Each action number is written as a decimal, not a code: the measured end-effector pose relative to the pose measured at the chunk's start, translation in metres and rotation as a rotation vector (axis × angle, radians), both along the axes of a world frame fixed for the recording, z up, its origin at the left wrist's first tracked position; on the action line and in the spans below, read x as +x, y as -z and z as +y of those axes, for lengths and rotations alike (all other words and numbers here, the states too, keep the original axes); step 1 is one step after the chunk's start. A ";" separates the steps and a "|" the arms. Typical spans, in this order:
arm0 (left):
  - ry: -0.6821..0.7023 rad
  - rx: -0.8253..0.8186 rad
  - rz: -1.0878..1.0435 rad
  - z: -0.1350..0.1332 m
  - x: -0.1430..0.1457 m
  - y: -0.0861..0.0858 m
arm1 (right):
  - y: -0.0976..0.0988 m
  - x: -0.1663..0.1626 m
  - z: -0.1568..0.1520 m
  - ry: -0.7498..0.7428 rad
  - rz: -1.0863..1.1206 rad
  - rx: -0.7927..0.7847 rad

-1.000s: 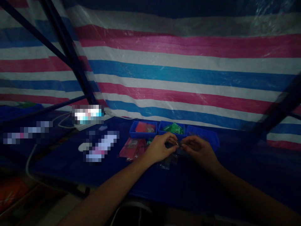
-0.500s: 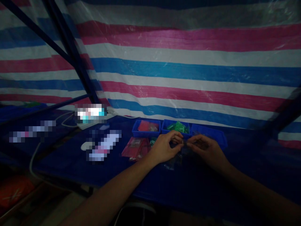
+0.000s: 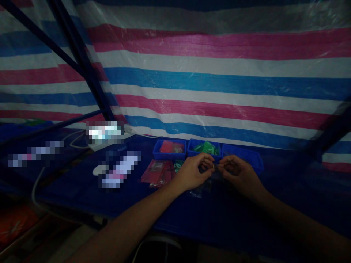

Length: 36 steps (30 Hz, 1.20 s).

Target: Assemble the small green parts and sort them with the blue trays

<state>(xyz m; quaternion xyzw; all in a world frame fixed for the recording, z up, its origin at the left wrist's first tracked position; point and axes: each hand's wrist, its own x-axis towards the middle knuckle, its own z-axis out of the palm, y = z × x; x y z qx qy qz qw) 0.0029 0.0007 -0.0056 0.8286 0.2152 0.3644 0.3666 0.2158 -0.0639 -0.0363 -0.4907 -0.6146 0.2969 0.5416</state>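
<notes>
My left hand [image 3: 193, 171] and my right hand [image 3: 238, 172] meet over a dark blue table [image 3: 246, 212], fingertips pinched together on a tiny item [image 3: 214, 166] too small and dim to name. Under the hands lies a heap of small clear plastic bags [image 3: 201, 187]. Just behind the hands stand three blue trays: one with red packets [image 3: 170, 149], one with green packets [image 3: 205, 148], and one [image 3: 242, 155] whose contents are too dark to see. A pile of red packets [image 3: 158, 172] lies to the left of my left hand.
A striped pink, white and blue tarpaulin [image 3: 208, 80] hangs behind the table. Dark blue metal poles [image 3: 82, 69] slant at the left. A white power strip with cable [image 3: 109, 143] and a small white oval object [image 3: 98, 170] lie at the table's left.
The hands have stayed pinched together on the tiny item with only slight finger movement. The view has drifted a little, so everything sits slightly further right than a second ago.
</notes>
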 end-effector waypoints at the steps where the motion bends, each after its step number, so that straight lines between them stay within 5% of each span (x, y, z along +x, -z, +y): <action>1: -0.010 0.027 0.012 0.000 0.000 -0.001 | 0.001 0.001 0.001 0.010 0.001 0.007; 7: -0.046 0.067 0.077 -0.003 -0.002 -0.008 | 0.003 0.001 0.000 0.091 -0.061 0.056; 11: 0.009 0.031 0.057 -0.005 -0.004 -0.010 | -0.006 -0.001 -0.005 0.110 -0.308 0.194; 17: 0.024 -0.178 0.014 -0.002 -0.004 -0.006 | -0.012 0.000 -0.009 0.058 -0.553 0.337; 23: -0.009 -0.245 -0.006 0.006 0.001 0.006 | -0.012 -0.001 -0.009 -0.023 -0.535 0.305; 31: -0.026 -0.263 -0.123 0.005 0.002 0.005 | -0.019 -0.002 -0.013 0.057 -0.415 0.269; 36: 0.007 -0.161 -0.047 -0.003 0.001 0.002 | -0.014 -0.002 -0.010 0.060 -0.373 0.180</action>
